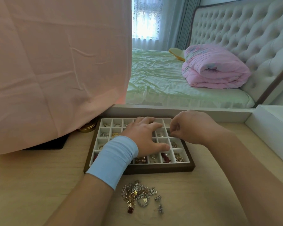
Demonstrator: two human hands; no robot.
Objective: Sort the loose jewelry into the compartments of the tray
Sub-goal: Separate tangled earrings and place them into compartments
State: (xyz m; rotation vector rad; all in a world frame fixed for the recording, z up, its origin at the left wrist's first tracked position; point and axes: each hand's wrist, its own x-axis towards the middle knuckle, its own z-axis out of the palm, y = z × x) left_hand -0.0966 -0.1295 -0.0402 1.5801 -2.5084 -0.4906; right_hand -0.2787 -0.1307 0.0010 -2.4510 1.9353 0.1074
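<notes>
item 1, tray [153, 168]: brown rim, white dividers, lying under both hands on the desk [39, 185]. many cells already carry pieces. there are rings and gold bits beyond the left wrist, and a red piece and gold ones in the row nearest me, below the left thumb.

item 2, left hand [144, 136]: flat on the tray's middle cells, fingers straight and spread wide, holding nothing. i read it as steadying the tray. pale blue wristband [114, 162] on its wrist.

item 3, right hand [191, 128]: just beside the left hand's fingertips, over the tray's right-hand column. fingers curled narrow, tips drawn together above a cell. whether a small piece sits between them i cannot tell from here.

item 4, loose jewelry [137, 194]: a tangled heap of beads, gold and silver on the desk, on the near side of the tray, between the two forearms. two small silver pieces lie just apart from it, toward the right forearm.

item 5, surroundings: pink cloth [55, 62] hanging beyond and left of the left hand; white box [271, 132] right of the right hand.

step in hand, as i judge it: a placement into a right-column cell, with the sorting partly done. the next move calls for a clean release, then a reach to the heap to tease one piece free without dragging the tangle.
</notes>
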